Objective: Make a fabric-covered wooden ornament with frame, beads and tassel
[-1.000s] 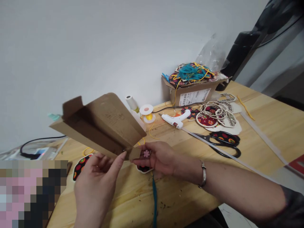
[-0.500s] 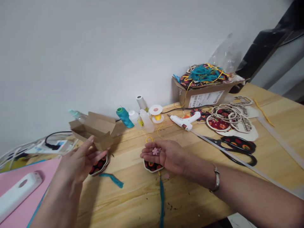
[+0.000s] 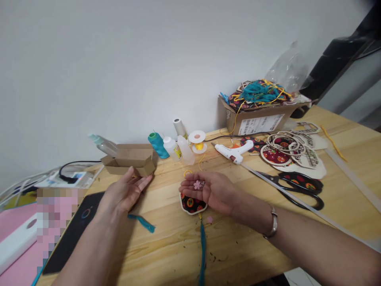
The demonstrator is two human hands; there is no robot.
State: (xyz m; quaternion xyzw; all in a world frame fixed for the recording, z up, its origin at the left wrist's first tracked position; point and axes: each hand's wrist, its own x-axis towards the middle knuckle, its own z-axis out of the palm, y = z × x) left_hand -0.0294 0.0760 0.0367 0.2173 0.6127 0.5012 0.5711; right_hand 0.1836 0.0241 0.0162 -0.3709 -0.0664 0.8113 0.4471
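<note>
My right hand (image 3: 212, 190) lies palm up over the wooden table (image 3: 268, 234), cupping a small pink flower bead (image 3: 197, 184) and some tiny beads beside it. Under that hand sits a fabric-covered ornament (image 3: 192, 204) with a teal tassel (image 3: 202, 250) hanging toward me. My left hand (image 3: 123, 192) hovers open, fingers stretched, just in front of a small brown cardboard box (image 3: 129, 164) that rests on the table. A loose teal tassel piece (image 3: 143, 222) lies by my left wrist.
Teal thread spool (image 3: 157, 145), glue bottles (image 3: 178, 149) and yellow cord reel (image 3: 197, 141) stand behind. White glue gun (image 3: 233, 152), black scissors (image 3: 300, 188), wooden rings and patterned discs (image 3: 282, 151) lie right. A scrap-filled carton (image 3: 258, 115) stands at the wall. A dark phone (image 3: 74, 230) lies left.
My left hand lowered the cardboard box from in front of me to the table on the left and let go. My right hand turned palm up with the pink flower.
</note>
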